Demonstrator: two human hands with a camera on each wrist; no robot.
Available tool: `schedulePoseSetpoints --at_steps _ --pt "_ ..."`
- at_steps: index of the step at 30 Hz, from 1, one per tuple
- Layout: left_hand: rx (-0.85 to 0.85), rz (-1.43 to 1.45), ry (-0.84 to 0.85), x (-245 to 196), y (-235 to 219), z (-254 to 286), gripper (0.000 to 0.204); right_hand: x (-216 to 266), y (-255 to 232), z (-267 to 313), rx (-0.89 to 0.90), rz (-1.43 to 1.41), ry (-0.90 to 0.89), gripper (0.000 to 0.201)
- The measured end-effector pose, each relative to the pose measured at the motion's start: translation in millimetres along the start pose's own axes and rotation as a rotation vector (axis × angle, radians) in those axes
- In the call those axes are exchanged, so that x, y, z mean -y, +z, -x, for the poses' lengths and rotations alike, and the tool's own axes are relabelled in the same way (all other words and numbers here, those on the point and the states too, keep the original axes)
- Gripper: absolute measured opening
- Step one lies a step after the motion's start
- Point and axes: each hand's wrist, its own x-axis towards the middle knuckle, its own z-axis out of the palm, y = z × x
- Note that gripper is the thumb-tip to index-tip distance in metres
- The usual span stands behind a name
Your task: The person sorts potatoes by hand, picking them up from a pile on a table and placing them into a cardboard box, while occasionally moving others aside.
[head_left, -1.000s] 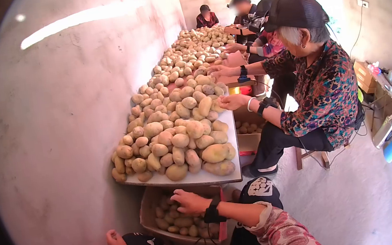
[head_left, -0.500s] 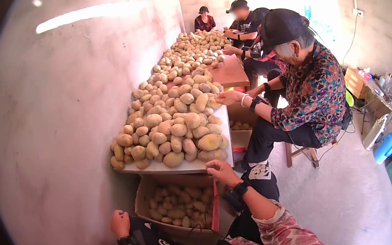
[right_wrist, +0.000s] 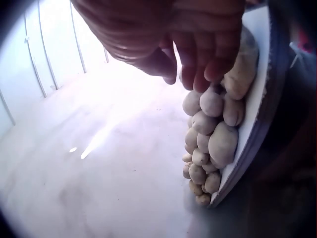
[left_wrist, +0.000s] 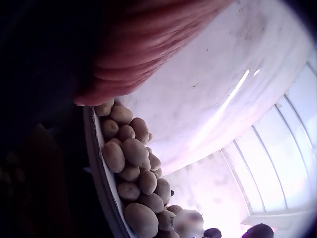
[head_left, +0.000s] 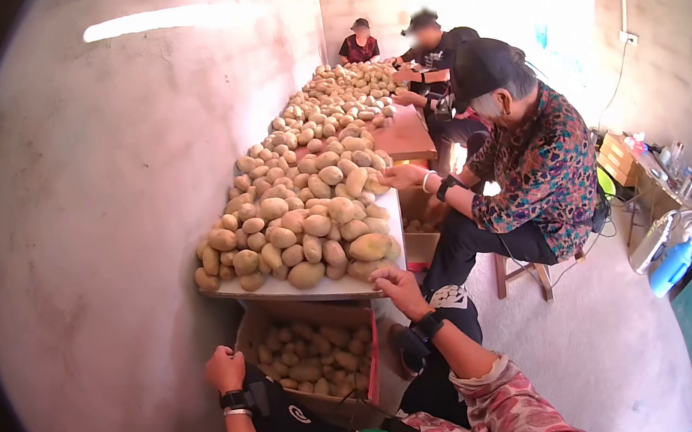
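Observation:
A big heap of potatoes [head_left: 306,274] covers the white tabletop [head_left: 339,288] along the wall. My right hand [head_left: 403,292] hovers by the table's near right corner, close to the nearest potatoes. In the right wrist view its fingers [right_wrist: 200,82] bend loosely, and nothing sits between them and the thumb. My left hand [head_left: 225,370] is above my left knee, left of the box, its fingers loosely curled with no object showing. Below the table edge, between my legs, stands a cardboard box [head_left: 371,392] part filled with smaller potatoes [head_left: 306,371].
Another person [head_left: 529,159] sits at the table's right side, one hand at the heap; more people sit farther back. A plaster wall [head_left: 108,245] bounds the left. To the right are a blue bottle [head_left: 672,267] and a cluttered small table [head_left: 660,169].
My right hand has left the box of potatoes and come up to the table's near right corner, holding nothing visible. My left hand has risen slightly. The head view has shifted.

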Motion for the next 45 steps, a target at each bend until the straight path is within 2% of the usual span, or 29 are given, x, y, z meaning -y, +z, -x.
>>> schedulePoseSetpoints --at_steps 5,7,9,11,13,15,16,18,19,21,22,23,25,26,28,30,32,33,34,35,38,40,41,43,44,45 --pt "0.016 -0.006 0.022 -14.5 9.1 -0.7 0.015 29.1 -25.6 -10.4 -0.017 0.022 -0.12 0.013" --pt "0.057 -0.054 0.031 -15.2 14.5 -1.2 0.015 46.7 -40.6 -9.2 -0.22 -0.047 -0.139 0.013" --pt "0.069 -0.057 0.032 -10.4 19.3 -5.2 0.016 40.3 -62.0 -7.7 -0.288 -0.162 -0.096 0.014" --pt "0.088 -0.07 0.032 1.3 18.5 -10.7 0.016 28.3 -79.8 -0.2 -0.44 0.008 -0.013 0.015" --pt "0.199 -0.04 0.041 6.6 7.8 -21.3 0.018 25.4 -89.6 -0.7 -0.429 0.009 0.003 0.016" --pt "0.243 -0.011 0.074 28.0 8.8 -36.8 0.023 29.7 -95.1 4.2 -0.425 0.052 0.053 0.015" --pt "0.33 0.066 0.063 40.8 11.2 -43.6 0.024 26.6 -100.7 6.9 -0.43 0.051 0.062 0.015" --pt "0.511 0.205 0.029 37.2 -3.9 -41.8 0.029 23.1 -109.3 3.3 -0.551 0.598 -0.193 0.019" --pt "0.5 0.204 0.037 39.5 -6.3 -45.2 0.029 23.2 -112.8 5.2 -0.556 0.59 -0.202 0.019" --pt "0.571 0.212 -0.032 47.1 -3.9 -39.9 0.028 28.8 -121.6 25.3 -0.372 0.858 -0.057 0.03" --pt "0.528 0.242 0.003 52.2 -1.3 -37.3 0.03 22.1 -126.3 32.7 -0.267 0.906 -0.021 0.037" --pt "0.532 0.237 0.002 49.7 -4.4 -31.6 0.03 30.3 -120.9 39.9 -0.266 0.904 -0.015 0.037" --pt "0.392 0.005 0.098 40.0 -14.8 -24.6 0.034 58.8 -102.2 46.5 -0.031 1.15 0.352 0.042" --pt "0.388 0.008 0.095 43.8 -14.5 -27.2 0.034 51.5 -107.7 43.9 -0.064 1.124 0.395 0.044" --pt "0.386 0.018 0.042 55.2 -8.6 -28.7 0.039 42.8 -117.1 41.0 -0.09 1.187 0.371 0.044" --pt "0.394 -0.069 0.004 47.7 -26.1 -23.6 0.038 36.3 -121.6 44.4 -0.111 1.245 0.367 0.042" --pt "0.34 -0.247 0.124 64.4 -18.9 -29.6 0.034 38.1 -129.1 45.9 -0.087 1.22 0.366 0.042" --pt "0.464 -0.417 0.28 67.3 -20.8 -36.5 0.031 28.8 -138.6 43.0 -0.079 1.227 0.316 0.044" --pt "0.44 -0.506 0.566 85.6 -14.1 -42.1 0.029 39.3 -138.0 46.9 -0.051 1.236 0.305 0.041" --pt "0.426 -0.501 0.683 108.2 -0.1 -52.6 0.028 43.0 -138.0 47.1 -0.051 1.238 0.322 0.041" --pt "0.461 -0.407 0.657 125.3 4.8 -49.1 0.024 52.9 -142.5 51.7 -0.072 1.201 0.336 0.035" --pt "0.441 -0.382 0.523 117.4 3.1 -30.7 0.025 69.4 -133.7 61.8 -0.074 1.197 0.317 0.038" --pt "0.442 -0.38 0.519 110.3 4.8 -28.7 0.025 71.6 -127.6 59.3 -0.086 1.218 0.284 0.04" --pt "0.347 -0.303 0.129 101.2 8.8 -13.0 0.031 53.4 -126.4 42.4 0.003 1.229 0.296 0.037" --pt "0.36 -0.306 0.1 97.8 12.1 3.8 0.031 33.4 -129.6 36.7 0.09 1.235 0.322 0.035" --pt "0.355 -0.277 0.061 86.3 13.9 14.1 0.035 -14.6 -144.6 27.8 0.178 1.324 0.296 0.041"
